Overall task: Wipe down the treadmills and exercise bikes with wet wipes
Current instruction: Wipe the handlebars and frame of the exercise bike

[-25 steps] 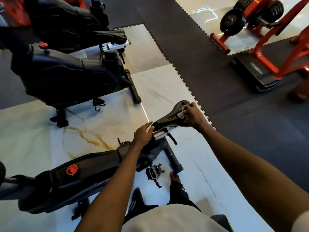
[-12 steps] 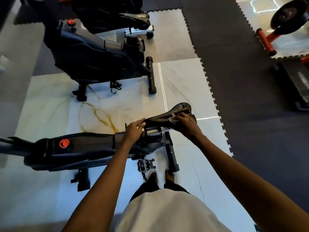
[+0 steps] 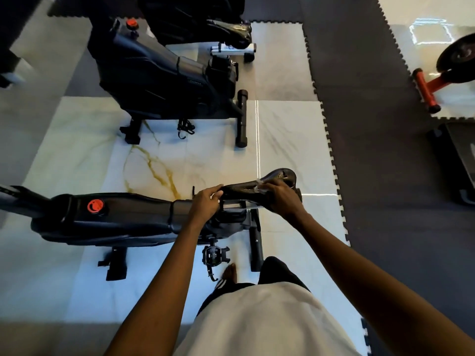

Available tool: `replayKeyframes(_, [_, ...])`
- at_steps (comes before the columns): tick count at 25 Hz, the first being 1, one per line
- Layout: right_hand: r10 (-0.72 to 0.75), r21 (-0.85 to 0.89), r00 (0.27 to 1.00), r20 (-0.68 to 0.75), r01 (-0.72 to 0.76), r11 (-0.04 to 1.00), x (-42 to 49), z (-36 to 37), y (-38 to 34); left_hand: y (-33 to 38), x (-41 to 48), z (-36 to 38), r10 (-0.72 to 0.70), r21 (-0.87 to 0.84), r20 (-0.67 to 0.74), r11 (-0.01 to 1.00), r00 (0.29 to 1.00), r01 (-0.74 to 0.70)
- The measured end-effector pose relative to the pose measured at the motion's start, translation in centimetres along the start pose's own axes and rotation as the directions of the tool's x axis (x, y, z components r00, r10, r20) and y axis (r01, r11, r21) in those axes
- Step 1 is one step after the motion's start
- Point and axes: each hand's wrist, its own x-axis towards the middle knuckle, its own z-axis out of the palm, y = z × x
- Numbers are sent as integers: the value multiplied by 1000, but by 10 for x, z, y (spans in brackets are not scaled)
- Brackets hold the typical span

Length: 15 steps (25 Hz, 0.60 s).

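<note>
Near exercise bike (image 3: 123,217): black, upright on pale marble floor (image 3: 77,155), body running left to right across the view; red knob (image 3: 95,206) on top of the frame, pedal (image 3: 215,254) on the near side, rear foot bar (image 3: 255,245) at the right end. Saddle (image 3: 244,190): glossy black, nose pointing left, gripped at the nose by the left hand (image 3: 205,201). Wet wipe (image 3: 259,188): small, whitish, crumpled, held against the saddle's middle by the right hand (image 3: 281,199). Second exercise bike (image 3: 164,75): black, same build, parallel, farther off.
</note>
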Motion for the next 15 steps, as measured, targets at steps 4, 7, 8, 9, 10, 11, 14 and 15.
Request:
replayKeyframes(4, [-102,-32,991,81,105,994,24,-10,8,11,-1,22,-48,36,-128,998,991,53])
replayKeyframes(7, [-258,-7,953,159,262,965,39,-13,22,19,-11,48,-142,-72,-242,989,960,128])
replayKeyframes(8, [-297,-9,942,156,302,953,44,-17,38,25,-13,56,-190,-108,-281,980,941,166])
replayKeyframes(9, [-330,-9,932,153,335,942,49,-22,54,32,-14,64,-249,-146,-324,966,912,212])
replayKeyframes(10, [-357,1,919,166,361,932,53,-29,68,40,-15,71,-309,-187,-366,949,878,255])
replayKeyframes(11, [-387,21,902,190,390,921,57,-34,80,47,-16,79,-361,-226,-392,929,846,292])
replayKeyframes(14, [-453,84,861,230,447,891,63,-44,90,68,-21,109,-460,-289,-413,884,786,366])
replayKeyframes(15, [-460,109,855,237,448,888,65,-43,88,74,-21,116,-499,-323,-409,862,764,391])
